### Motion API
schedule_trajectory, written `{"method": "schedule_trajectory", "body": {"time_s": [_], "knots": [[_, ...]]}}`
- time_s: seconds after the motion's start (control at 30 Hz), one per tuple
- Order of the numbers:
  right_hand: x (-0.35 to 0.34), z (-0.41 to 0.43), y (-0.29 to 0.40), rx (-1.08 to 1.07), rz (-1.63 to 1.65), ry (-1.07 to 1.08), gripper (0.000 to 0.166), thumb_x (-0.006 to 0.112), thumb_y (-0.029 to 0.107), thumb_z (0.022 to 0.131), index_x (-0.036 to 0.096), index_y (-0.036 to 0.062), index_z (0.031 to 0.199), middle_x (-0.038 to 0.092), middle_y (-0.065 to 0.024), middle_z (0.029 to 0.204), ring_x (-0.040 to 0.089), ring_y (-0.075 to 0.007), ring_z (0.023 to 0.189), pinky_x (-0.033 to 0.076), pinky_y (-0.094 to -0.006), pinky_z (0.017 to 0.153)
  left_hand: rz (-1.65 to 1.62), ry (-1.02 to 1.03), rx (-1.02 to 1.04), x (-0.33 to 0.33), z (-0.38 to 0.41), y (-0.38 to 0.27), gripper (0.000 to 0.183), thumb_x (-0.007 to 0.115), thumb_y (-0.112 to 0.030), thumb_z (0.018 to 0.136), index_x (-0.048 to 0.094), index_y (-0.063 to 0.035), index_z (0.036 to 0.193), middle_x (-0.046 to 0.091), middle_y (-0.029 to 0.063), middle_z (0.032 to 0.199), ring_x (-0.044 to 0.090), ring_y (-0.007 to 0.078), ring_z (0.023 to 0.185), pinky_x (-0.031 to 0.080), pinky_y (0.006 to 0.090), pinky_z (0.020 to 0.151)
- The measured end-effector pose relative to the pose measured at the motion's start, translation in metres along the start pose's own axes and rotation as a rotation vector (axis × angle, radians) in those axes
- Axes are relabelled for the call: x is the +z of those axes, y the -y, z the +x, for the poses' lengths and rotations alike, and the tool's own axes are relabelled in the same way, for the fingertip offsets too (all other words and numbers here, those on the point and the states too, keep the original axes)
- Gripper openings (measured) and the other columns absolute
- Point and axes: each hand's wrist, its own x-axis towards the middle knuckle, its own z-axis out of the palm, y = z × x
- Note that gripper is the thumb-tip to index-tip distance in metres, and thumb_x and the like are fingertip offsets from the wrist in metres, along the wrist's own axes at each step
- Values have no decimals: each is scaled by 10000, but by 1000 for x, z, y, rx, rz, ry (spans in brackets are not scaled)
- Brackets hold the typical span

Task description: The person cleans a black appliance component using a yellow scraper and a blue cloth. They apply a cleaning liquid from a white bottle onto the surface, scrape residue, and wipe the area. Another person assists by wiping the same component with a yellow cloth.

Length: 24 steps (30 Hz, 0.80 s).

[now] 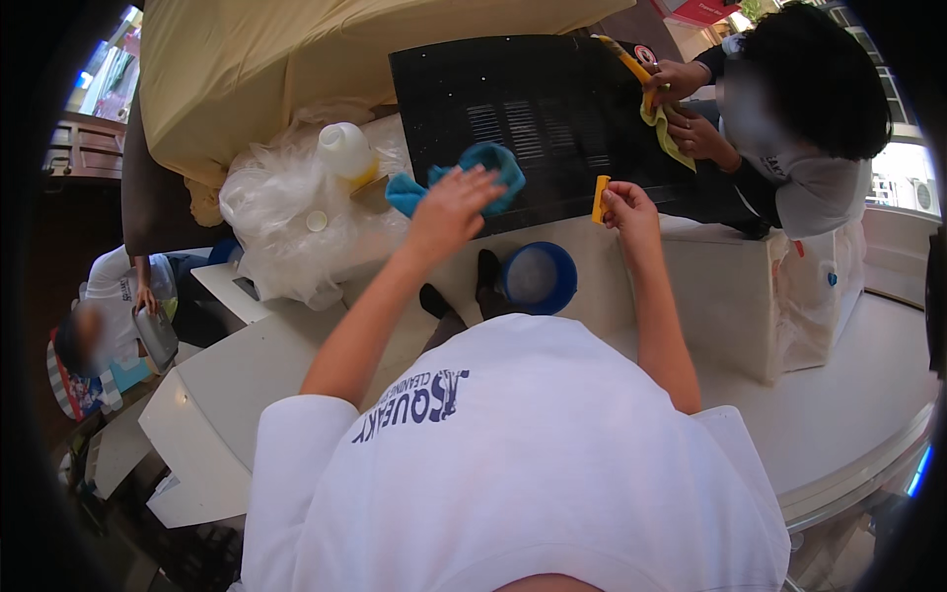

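My left hand (457, 203) lies palm down over a blue cloth (497, 172), which rests on the near left part of a black panel with vent slots (510, 89). Its fingers are spread and slightly blurred; whether they grip the cloth cannot be told. In my right hand (627, 207) I pinch a small yellow plastic piece (601, 200), perhaps a scraper, above the panel's near edge. Left of the panel, a translucent jug with yellow liquid (346, 152) stands among crumpled clear plastic sheeting (266, 214).
A blue bucket of cloudy water (540, 278) stands beside my feet. At right, a co-worker (799, 133) holds a yellow tool (625, 59) and a yellow-green cloth (669, 140) at the panel. Another person (122, 296) at far left holds a grey case (155, 337). Draped yellowish fabric (222, 74) covers something behind.
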Motion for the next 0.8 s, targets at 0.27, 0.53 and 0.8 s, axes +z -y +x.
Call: {"method": "schedule_trajectory", "body": {"time_s": [0.27,0.53,0.8], "knots": [[45,-1,6,-188,-503,209,169,618,123,796,618,35,940,616,-65,823,577,-128,748,452,-251,677,-235,148,-83,11,-124,-17,225,534,37,630,621,-74,806,610,70,972,540,257,1011,395,403,933],[113,-40,-20,-454,-637,223,96,608,57,741,587,13,824,604,-131,826,598,-242,761,470,-320,682,-1032,-653,-1137,10,-142,7,341,411,2,761,620,-20,1029,602,64,863,552,117,738,458,234,672],[129,-53,-16,-401,-605,234,61,584,29,719,567,3,771,584,-175,817,588,-321,787,468,-377,700,-1398,-703,-1159,16,-110,-11,422,436,-38,756,541,-3,1164,573,86,972,531,149,783,456,257,695]]}}
